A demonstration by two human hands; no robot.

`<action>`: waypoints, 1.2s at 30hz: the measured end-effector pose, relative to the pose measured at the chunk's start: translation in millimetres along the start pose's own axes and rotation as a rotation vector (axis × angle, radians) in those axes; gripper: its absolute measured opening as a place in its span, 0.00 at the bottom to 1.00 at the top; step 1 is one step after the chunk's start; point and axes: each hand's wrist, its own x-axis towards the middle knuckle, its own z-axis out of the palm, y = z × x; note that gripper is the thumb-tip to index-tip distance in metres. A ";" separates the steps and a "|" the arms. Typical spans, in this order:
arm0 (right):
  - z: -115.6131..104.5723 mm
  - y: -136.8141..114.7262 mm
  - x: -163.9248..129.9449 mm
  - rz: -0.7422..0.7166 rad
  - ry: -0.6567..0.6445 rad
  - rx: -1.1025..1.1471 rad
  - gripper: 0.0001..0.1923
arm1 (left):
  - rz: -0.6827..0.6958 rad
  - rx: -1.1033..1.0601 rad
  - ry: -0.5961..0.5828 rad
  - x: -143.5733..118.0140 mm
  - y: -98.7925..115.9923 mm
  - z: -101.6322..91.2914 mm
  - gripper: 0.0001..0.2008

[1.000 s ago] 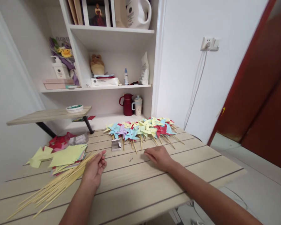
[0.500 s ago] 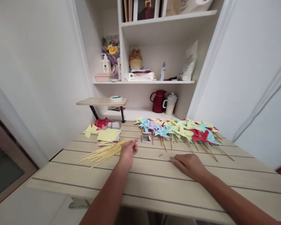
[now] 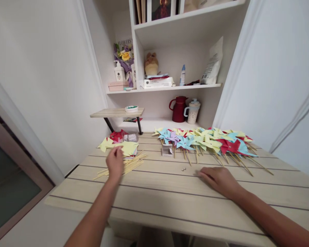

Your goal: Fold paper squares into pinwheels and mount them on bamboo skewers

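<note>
head view: the left hand (image 3: 115, 161) is over the bundle of thin wooden sticks (image 3: 135, 163), its fingertips at the near left edge of the paper stack (image 3: 130, 148). its fingers are curled to a narrow grip; whether they touch the paper or hold anything cannot be told. the sticks lie loosely fanned on the slatted table (image 3: 154, 195), in front of the stack, whose top sheet is yellow.

the right hand (image 3: 220, 180) rests on the table, fingers together and narrow; its fingertips are blurred, and whether they hold anything cannot be told. two small shiny pieces (image 3: 183, 169) lie just beside these fingertips, on the left.

a small open box (image 3: 167, 150) stands between the sticks and the finished paper pinwheels (image 3: 208, 141). the pinwheels, in yellow, blue, red and purple, lie piled along the back right of the table, sticks pointing toward the viewer. red paper pieces (image 3: 118, 134) and a clear container (image 3: 131, 137) sit behind the stack.
</note>
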 end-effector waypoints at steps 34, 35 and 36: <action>-0.1 0.4 5.7 0.095 -0.094 0.050 0.17 | 0.203 0.616 -0.718 74.7 -25.5 -2.3 0.26; -0.2 0.3 5.8 0.096 -0.087 0.054 0.17 | 0.207 0.609 -0.697 75.1 -26.6 -1.8 0.25; -0.2 0.2 5.9 0.095 -0.079 0.058 0.17 | 0.210 0.605 -0.681 75.6 -27.7 -1.4 0.24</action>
